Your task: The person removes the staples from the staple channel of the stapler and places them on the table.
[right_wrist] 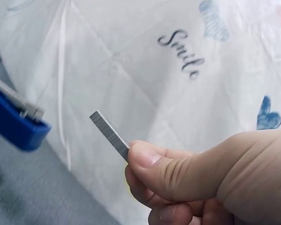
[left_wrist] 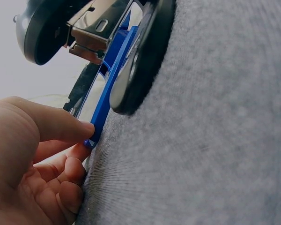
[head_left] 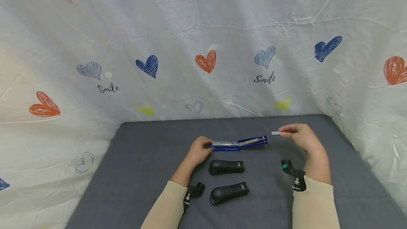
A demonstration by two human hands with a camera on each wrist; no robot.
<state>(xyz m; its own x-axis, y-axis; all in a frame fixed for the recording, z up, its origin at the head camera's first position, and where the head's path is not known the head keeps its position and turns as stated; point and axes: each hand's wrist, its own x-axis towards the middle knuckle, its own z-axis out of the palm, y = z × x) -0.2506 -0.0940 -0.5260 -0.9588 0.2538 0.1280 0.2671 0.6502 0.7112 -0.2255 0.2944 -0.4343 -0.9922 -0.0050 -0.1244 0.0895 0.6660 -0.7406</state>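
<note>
Fingers (right_wrist: 154,164) of the right hand (head_left: 300,138): pinched together, thumb to forefinger, and they've got one end of the staple strip (right_wrist: 109,135)!
Staple strip: grey, slim, straight, finely ridged all along, poking well clear of that thumb; it's up beyond the right end of the blue stapler (head_left: 239,146), near but not touching.
Fingers of the left hand (head_left: 198,150): closed too, thumb and forefinger clamped on the blue stapler's left end, the other fingers curled beneath.
Blue stapler: what a sight, spread open almost full length, its halves meeting at a slight angle, silvery metal showing along both.
Black staplers: a pair, glossy and rounded, one (head_left: 226,167) just on the near side of the blue stapler, the other (head_left: 229,192) closer to the person, tilted a touch.
Surface (head_left: 152,172): dark grey cloth under the lot, white heart-printed sheet (head_left: 171,38) behind.
Hidden: the strip's gripped end, lost under the thumb; the blue stapler's left tip, covered by fingers, its middle masked by black shapes in the left wrist view.
Cut off: the blue stapler in the right wrist view, one end only.
Hard to read: pale marks on the black staplers, too small.
</note>
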